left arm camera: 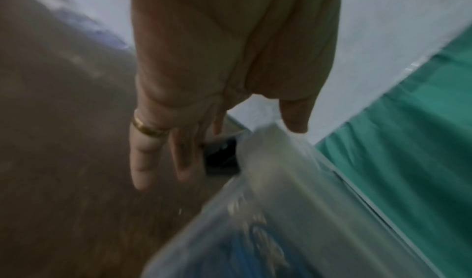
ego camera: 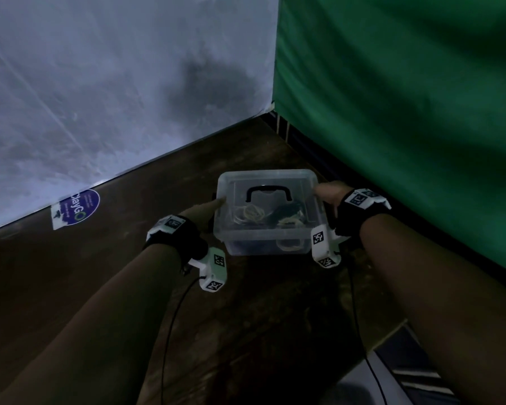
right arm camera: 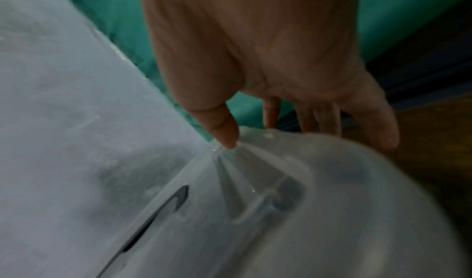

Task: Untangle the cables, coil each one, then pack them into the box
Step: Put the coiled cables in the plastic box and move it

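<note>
A clear plastic box (ego camera: 268,244) with its lid on and a black handle (ego camera: 268,192) stands on the brown table. Through the lid I see a pale coiled cable (ego camera: 250,213) and a dark coiled cable (ego camera: 287,214). My left hand (ego camera: 208,210) lies against the box's left side. Its fingers (left arm camera: 184,157) point straight down next to a black latch (left arm camera: 222,155), with the thumb at the lid edge. My right hand (ego camera: 329,192) is at the right side, where its thumb (right arm camera: 224,128) presses the lid (right arm camera: 281,201) and its fingers reach down past the rim.
A white sheet (ego camera: 100,97) hangs behind the table on the left and a green curtain (ego camera: 406,112) on the right, close to the box. A blue sticker (ego camera: 82,207) sits at the sheet's foot. The table's front edge (ego camera: 392,331) shows at lower right.
</note>
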Tool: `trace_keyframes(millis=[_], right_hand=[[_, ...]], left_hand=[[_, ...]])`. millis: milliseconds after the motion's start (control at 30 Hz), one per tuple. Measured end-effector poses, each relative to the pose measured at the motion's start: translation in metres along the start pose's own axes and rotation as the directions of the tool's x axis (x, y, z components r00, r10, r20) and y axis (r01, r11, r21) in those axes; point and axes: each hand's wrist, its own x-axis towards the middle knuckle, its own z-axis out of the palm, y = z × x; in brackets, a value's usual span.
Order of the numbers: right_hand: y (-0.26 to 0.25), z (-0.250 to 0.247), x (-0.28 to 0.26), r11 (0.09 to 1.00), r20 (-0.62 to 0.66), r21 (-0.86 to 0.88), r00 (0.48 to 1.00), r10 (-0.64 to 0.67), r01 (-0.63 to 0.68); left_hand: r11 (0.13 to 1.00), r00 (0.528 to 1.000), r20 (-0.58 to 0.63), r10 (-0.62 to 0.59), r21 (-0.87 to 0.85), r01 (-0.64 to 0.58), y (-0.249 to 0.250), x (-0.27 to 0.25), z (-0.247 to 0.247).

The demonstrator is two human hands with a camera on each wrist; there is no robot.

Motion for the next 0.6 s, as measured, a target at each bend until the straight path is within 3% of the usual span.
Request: trace_keyframes(millis=[100, 167, 300, 400, 600], right_hand=[[0.024, 0.008, 0.009, 0.96, 0.07, 0.242, 0.989, 0.128, -0.142], [0.034, 0.012, 0.012, 0.94, 0.107, 0.295, 0.984, 0.146, -0.171], [0.039, 0.017, 0.018, 0.908, -0.039, 0.415, 0.997, 0.073, -0.05], [0.028, 0.019, 0.008, 0.886, -0.049, 0.465, 0.998, 0.033, -0.006], [0.02, 0.031, -0.003, 0.928, -0.16, 0.36, 0.986, -0.04, 0.096]], left_hand=[[1.0, 0.999, 0.054, 0.006, -0.026, -0.005, -0.009, -0.005, 0.006], [0.997, 0.998, -0.022, 0.059, 0.043, -0.058, -0.009, -0.008, 0.008], [0.987, 0.981, -0.136, 0.141, 0.098, -0.128, 0.0, -0.01, 0.006], [0.971, 0.957, -0.195, 0.215, 0.151, -0.188, 0.005, 0.004, 0.005], [0.945, 0.943, -0.202, 0.266, 0.249, -0.214, 0.011, -0.012, 0.026]])
